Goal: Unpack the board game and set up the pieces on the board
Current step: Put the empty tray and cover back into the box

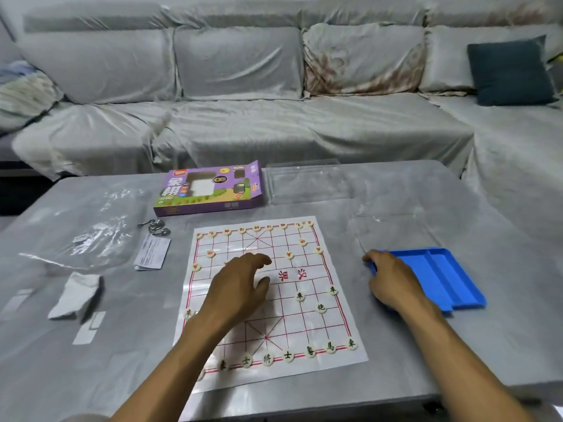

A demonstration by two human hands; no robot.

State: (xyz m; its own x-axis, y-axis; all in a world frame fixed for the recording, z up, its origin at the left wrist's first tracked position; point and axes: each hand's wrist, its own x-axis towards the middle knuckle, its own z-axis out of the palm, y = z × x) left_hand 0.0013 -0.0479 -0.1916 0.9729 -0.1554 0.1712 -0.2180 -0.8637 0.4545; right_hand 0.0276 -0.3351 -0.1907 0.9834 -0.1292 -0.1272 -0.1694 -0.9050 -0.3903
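A white paper board (333,325) with red grid lines lies on the grey table (457,345). Round cream pieces with red characters (256,228) line its far edge, and others stand further in. Pieces with black characters (288,356) line the near edge, a few more (321,307) stand on the right half. My left hand (240,287) is over the middle of the board with fingers bent down; what lies under its fingertips is hidden. My right hand (393,281) grips the left end of a blue tray (441,275) right of the board.
The purple game box (210,190) lies beyond the board, with a clear plastic lid (307,184) beside it. To the left are a plastic bag (91,229), metal rings (154,227), a leaflet (152,252) and folded white paper (76,296). A covered sofa (243,123) stands behind the table.
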